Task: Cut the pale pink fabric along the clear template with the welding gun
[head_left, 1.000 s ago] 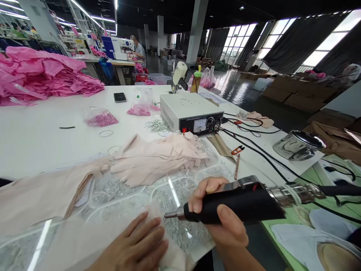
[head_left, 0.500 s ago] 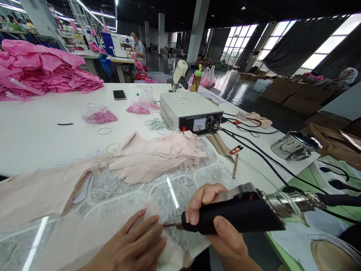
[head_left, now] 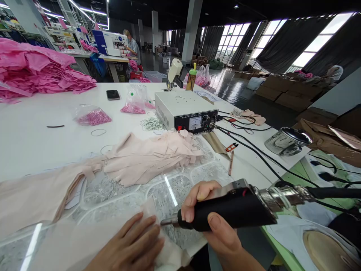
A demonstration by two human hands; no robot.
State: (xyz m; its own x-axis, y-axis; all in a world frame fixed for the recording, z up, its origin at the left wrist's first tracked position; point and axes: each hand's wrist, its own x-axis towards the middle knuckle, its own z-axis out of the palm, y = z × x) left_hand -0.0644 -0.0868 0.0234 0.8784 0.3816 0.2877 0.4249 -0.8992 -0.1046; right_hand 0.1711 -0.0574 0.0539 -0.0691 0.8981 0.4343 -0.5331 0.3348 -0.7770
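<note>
My left hand [head_left: 135, 239] lies with fingers stretched out on a sheet of thin pale-beige fabric [head_left: 67, 237], holding it against the mat. My right hand [head_left: 225, 242] is wrapped round a black handheld ultrasonic welder [head_left: 228, 210], thumb on the near side. Its thin metal tip points left and meets the fabric close beside my left fingertips; exact contact is hard to make out. Beyond the hands lies a heap of cut beige fabric pieces [head_left: 149, 158]. A folded beige stack [head_left: 34, 190] sits to the left.
A control box [head_left: 186, 109] with a dial stands behind the heap, cables running right. Orange thread snips [head_left: 231, 146], a pencil [head_left: 231, 163] and a lidded glass mug [head_left: 287, 141] lie right. Pink fabric [head_left: 39, 67] fills the far left. A co-worker [head_left: 132, 47] sits at a sewing machine.
The whole view has shifted slightly, so things appear a little further left. Both hands and the welder keep nearly the same places relative to the fabric.
</note>
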